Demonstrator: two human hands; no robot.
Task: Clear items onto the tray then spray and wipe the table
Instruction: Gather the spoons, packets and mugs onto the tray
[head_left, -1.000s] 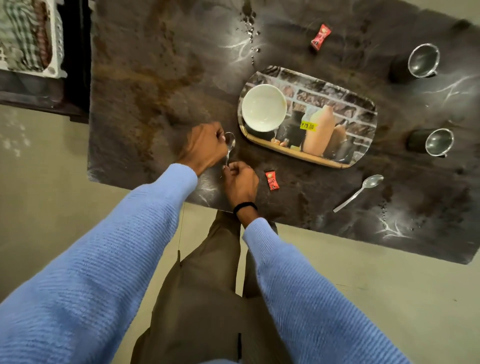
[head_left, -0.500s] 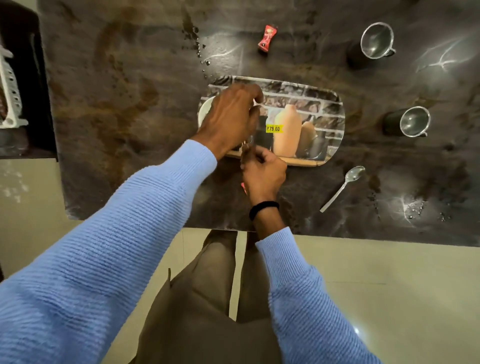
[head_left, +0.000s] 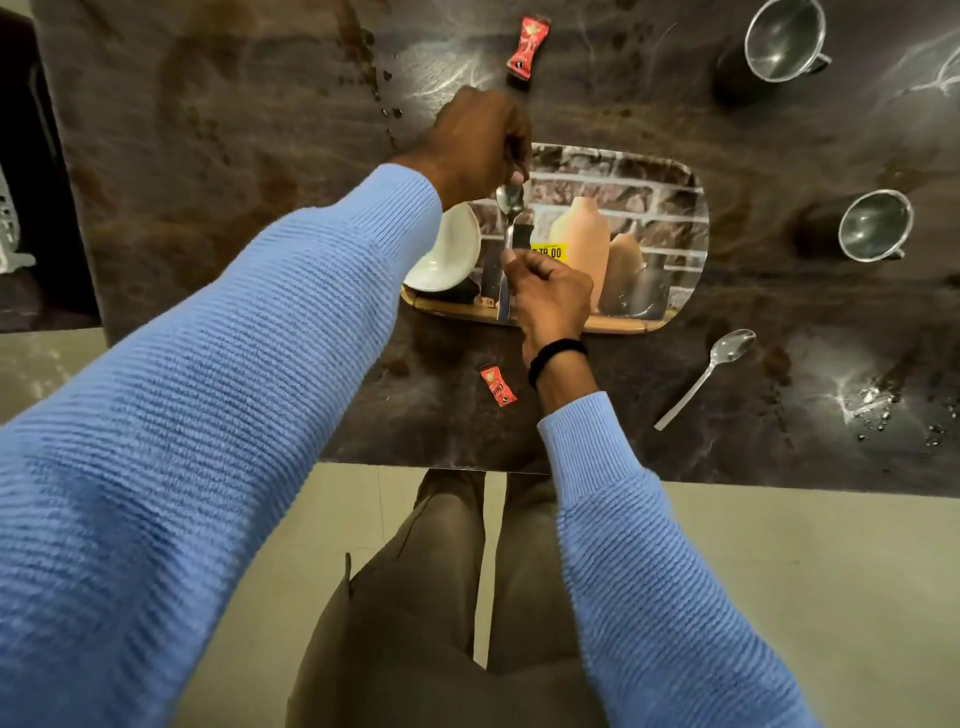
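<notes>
A patterned tray (head_left: 670, 176) lies on the dark marble table (head_left: 234, 130), with a white bowl (head_left: 447, 254) at its left end. Over the tray I hold a metal spoon (head_left: 509, 228): my left hand (head_left: 472, 145) grips its bowl end and my right hand (head_left: 550, 296) pinches its handle. A second spoon (head_left: 711, 369) lies on the table right of the tray. Two red sachets rest on the table, one (head_left: 527, 49) beyond the tray, one (head_left: 497, 384) near the front edge. Two steel cups (head_left: 784, 39) (head_left: 875, 223) stand at the right.
Crumbs and wet spots (head_left: 867, 405) mark the table at the right front, and more specks (head_left: 374, 67) lie behind the tray. The table's front edge runs just above my legs (head_left: 441, 597). A white rack (head_left: 8, 223) shows at the far left.
Both hands have carried the spoon from the table's front left area over the tray. The camera has shifted closer to the table.
</notes>
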